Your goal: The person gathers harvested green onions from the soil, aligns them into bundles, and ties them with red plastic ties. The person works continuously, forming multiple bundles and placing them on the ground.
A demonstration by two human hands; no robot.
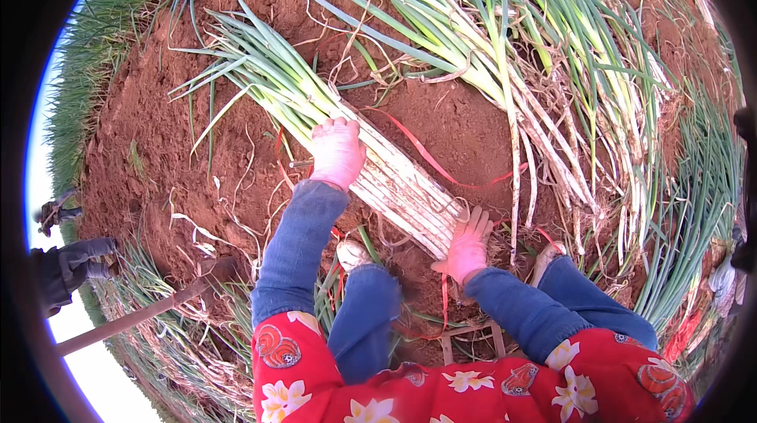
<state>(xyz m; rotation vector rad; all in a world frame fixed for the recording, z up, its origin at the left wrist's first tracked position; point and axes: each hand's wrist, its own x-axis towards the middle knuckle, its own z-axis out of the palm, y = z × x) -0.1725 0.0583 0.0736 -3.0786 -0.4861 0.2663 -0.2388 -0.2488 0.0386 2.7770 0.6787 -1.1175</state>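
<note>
A bundle of long green onions (pixel 408 195) lies slantwise on the soil before me, green leaves to the upper left and roots to the lower right. Curled over the stalks where white turns to green, my left hand (pixel 337 154) grips the bundle. My right hand (pixel 468 245) cups the root end, fingers over the butts and thumb at the lower edge. On the soil beside the stalks runs a red plastic strip (pixel 423 151); whether it passes under the bundle is hidden.
A loose heap of long green onions (pixel 532 86) lies at the upper right. My shoe (pixel 353 254) is below the bundle. A wooden-handled tool (pixel 136 318) leans in from the left, near two people (pixel 71 266). A wooden frame (pixel 473 331) sits between my legs.
</note>
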